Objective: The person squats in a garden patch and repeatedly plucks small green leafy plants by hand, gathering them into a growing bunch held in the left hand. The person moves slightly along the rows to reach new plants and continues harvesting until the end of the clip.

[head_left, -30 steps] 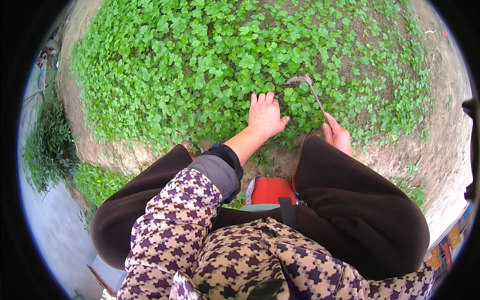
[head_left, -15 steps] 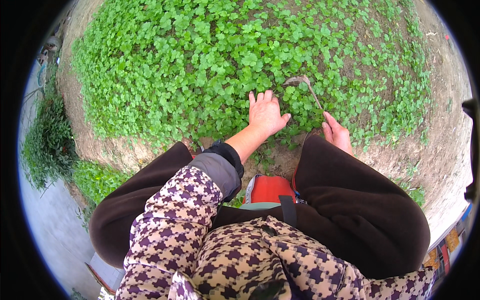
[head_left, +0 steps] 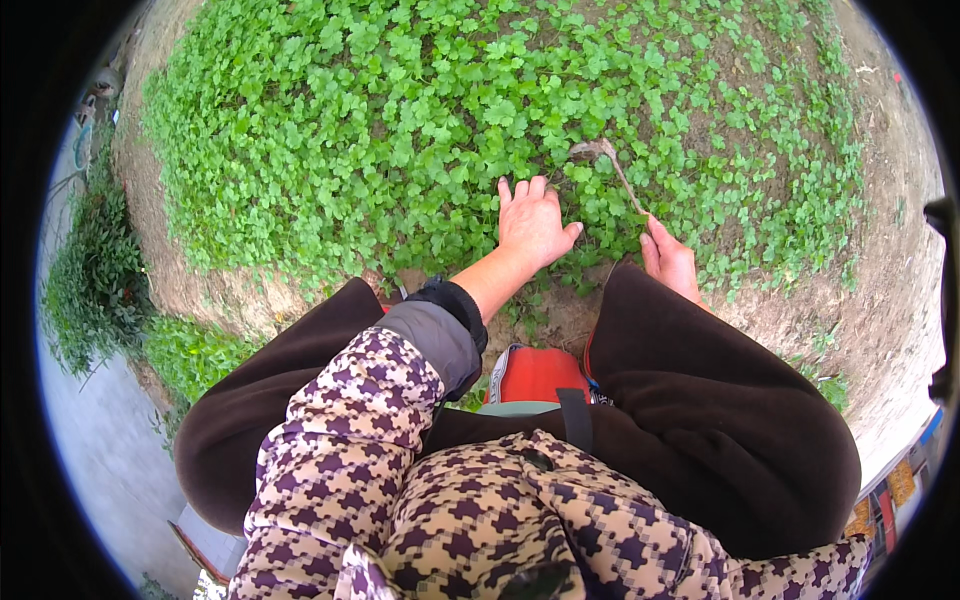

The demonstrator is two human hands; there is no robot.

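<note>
My left hand (head_left: 535, 226) reaches over the near part of a dense bed of low leafy green plants (head_left: 370, 120). Its back faces up, the thumb is spread to the right, and the fingers stretch forward, with their tips among the leaves. No held thing shows in it. To its right, my right hand (head_left: 672, 262) is closed round the handle end of a small sickle (head_left: 628, 186). The curved, dull brown blade hooks leftward above the leaves, ahead of my left hand. My right knee hides the right wrist.
My bent knees in dark trousers frame the near edge of the bed, where bare soil (head_left: 250, 305) shows. Between my legs is a red object (head_left: 540, 374). A dark leafy bush (head_left: 95, 270) and grey paving (head_left: 90, 440) lie at the left, a dirt strip (head_left: 880, 230) at the right.
The sickle and my right hand have shifted slightly up and to the left. My left hand stays nearly in the same place, over the leaves.
</note>
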